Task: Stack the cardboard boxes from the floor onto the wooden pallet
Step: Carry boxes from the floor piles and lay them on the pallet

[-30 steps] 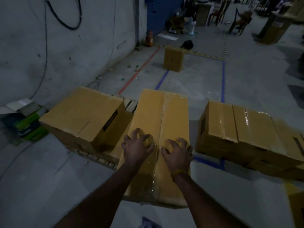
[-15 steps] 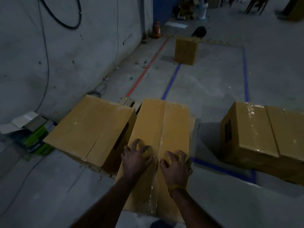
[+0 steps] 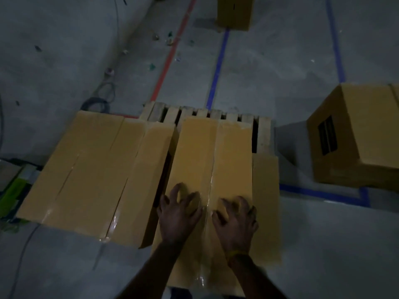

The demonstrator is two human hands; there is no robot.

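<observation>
A tall taped cardboard box [image 3: 207, 152] stands on the wooden pallet [image 3: 203, 113], whose slats show beyond it. My left hand [image 3: 179, 214] and my right hand [image 3: 235, 219] both press on the near end of its top, one on each side of the tape seam. Their fingers are spread and arched, and only the tips touch. A wider cardboard box [image 3: 90, 169] sits on the pallet just to the left, with a narrow dark gap between the two. Another box [image 3: 367, 134] stands on the floor at the right, and a smaller one [image 3: 234, 11] stands far ahead.
Blue tape lines [image 3: 218, 67] and a red line [image 3: 170, 59] run across the grey concrete floor. Cables [image 3: 97, 102] coil by the wall at left. Green and white packaging [image 3: 13, 188] lies at the left edge. Small debris is scattered near the red line.
The box under my hands has slid forward and now sits square beside the left box. My view has tipped down and moved closer. Both hands stay on its top.
</observation>
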